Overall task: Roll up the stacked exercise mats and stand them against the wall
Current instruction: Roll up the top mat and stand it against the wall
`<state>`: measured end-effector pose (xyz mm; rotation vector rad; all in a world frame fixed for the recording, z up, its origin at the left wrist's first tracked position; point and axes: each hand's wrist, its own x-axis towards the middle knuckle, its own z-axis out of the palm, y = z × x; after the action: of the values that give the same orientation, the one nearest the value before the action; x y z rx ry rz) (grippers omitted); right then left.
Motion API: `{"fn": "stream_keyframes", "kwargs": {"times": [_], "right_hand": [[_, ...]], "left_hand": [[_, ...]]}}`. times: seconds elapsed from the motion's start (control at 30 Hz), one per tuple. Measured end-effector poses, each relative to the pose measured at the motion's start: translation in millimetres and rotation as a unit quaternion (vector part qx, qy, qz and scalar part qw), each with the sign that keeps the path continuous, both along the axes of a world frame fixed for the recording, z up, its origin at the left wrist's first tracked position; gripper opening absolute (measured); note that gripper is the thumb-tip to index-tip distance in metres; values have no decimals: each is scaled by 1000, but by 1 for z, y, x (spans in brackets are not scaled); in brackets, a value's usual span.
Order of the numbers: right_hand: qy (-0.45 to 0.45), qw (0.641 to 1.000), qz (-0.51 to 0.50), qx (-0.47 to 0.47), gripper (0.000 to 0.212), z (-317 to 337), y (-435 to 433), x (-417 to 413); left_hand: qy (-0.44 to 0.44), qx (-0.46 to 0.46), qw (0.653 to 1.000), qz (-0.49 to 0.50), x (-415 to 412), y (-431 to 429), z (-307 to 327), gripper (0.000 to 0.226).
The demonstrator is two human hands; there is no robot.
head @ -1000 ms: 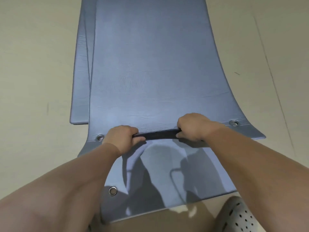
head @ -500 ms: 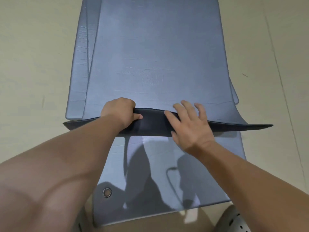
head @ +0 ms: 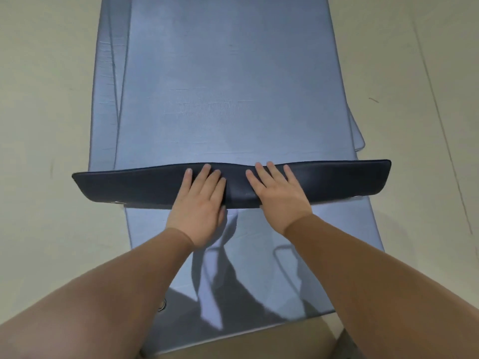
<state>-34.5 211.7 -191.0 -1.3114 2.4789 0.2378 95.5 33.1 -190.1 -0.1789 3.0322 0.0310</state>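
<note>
So far: top mat (head: 233,86) has only one turn.
Hands: left hand (head: 199,200), right hand (head: 277,195) flat, fingers straight, pressing it.
Remaining: nearly all rolling, then standing upright.

Blue mats (head: 106,99) stacked flat on floor (head: 39,112), long way pointing away. Top mat (head: 233,86): near end folded over, dark flap (head: 145,185) lying across stack, small metal ring (head: 115,202) at its corner. Lower mat (head: 337,229) flat beneath, showing nearer. More edges peek out left and right.
</note>
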Motion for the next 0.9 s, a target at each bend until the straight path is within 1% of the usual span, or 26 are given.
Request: {"fn": "stream_keyframes", "kwargs": {"times": [0.07, 0.1, 0.13, 0.2, 0.23, 0.33, 0.37, 0.47, 0.53, 0.6, 0.7, 0.8, 0.9], "right_hand": [[-28, 1000, -8, 4, 79, 0, -2, -8], [-38, 999, -8, 1, 79, 0, -3, -11], [-47, 999, -9, -2, 80, 0, -4, -15], [-47, 999, -5, -11, 81, -1, -5, -18], [-26, 1000, 3, -16, 81, 0, -2, -18], [92, 994, 4, -58, 70, -8, 18, -1], [116, 991, -3, -58, 68, -12, 26, 6], [132, 990, -23, -40, 74, -17, 25, 16], [110, 992, -58, -33, 82, -12, 12, 11], [68, 995, -73, -13, 89, -6, 3, 2], [-9, 996, -78, 52, 87, 3, -5, -7], [-49, 994, -80, 64, 86, 11, -11, -15], [-67, 994, -69, 58, 83, 23, -18, -22]], "left_hand": [[-128, -19, 991, 27, 5, 9, 0, 85], [-157, -25, 987, 37, 3, 10, 2, 90], [-161, -32, 986, 42, -3, 10, 2, 87], [-160, -20, 986, 51, -17, 5, 2, 72], [-160, -5, 985, 57, -22, 2, 2, 67], [-182, 41, 980, 73, -31, -3, -1, 62], [-188, 55, 978, 77, -33, -4, -2, 60], [-177, 84, 977, 82, -37, -9, -3, 51], [-167, 97, 978, 83, -37, -13, -2, 48], [-164, 109, 976, 88, -37, -15, 0, 53], [-163, 117, 975, 91, -33, -15, 2, 61], [-151, 74, 982, 90, -25, -11, -1, 71], [-140, 79, 982, 101, -27, -16, -1, 62]]}}
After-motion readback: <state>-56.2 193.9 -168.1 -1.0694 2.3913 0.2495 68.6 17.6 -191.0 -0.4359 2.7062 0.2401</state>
